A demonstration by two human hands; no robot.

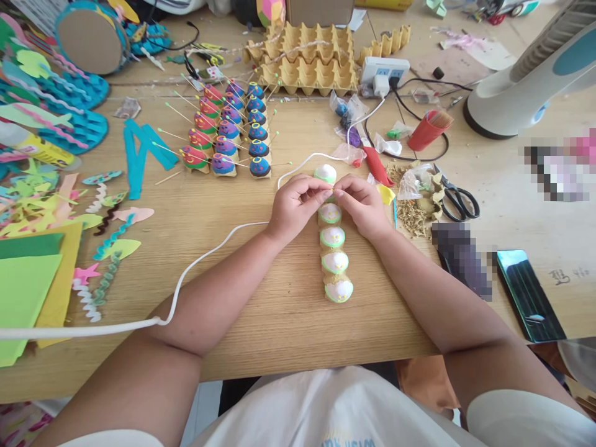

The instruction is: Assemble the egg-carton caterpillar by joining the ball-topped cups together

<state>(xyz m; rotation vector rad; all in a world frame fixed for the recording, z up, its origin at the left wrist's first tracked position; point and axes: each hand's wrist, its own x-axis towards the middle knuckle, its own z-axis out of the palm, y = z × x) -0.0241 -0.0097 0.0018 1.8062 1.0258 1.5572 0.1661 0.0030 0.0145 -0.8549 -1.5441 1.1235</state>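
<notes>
Both hands meet over the upper part of a strip of egg-carton cups (335, 262) with white tops, green rims and small yellow marks. My left hand (300, 203) is closed, thumb and forefinger pinched together. Opposite it, my right hand (362, 203) is pinched too, its fingertips meeting those of the left. A tiny yellowish bit shows between the fingertips, too small to name. One cup lies partly hidden under the fingers. Farther left stand rows of painted cups in red (194, 158), purple (224, 164) and blue (259, 166), many with thin pins sticking out.
A white cable (200, 253) runs over the left forearm. Black scissors (460, 202), wood shavings (412, 217), a red clay packet (376, 166) and a phone (529, 295) lie right. Egg trays (307, 59) and a power strip (384, 68) are behind; coloured paper (25, 292) is left.
</notes>
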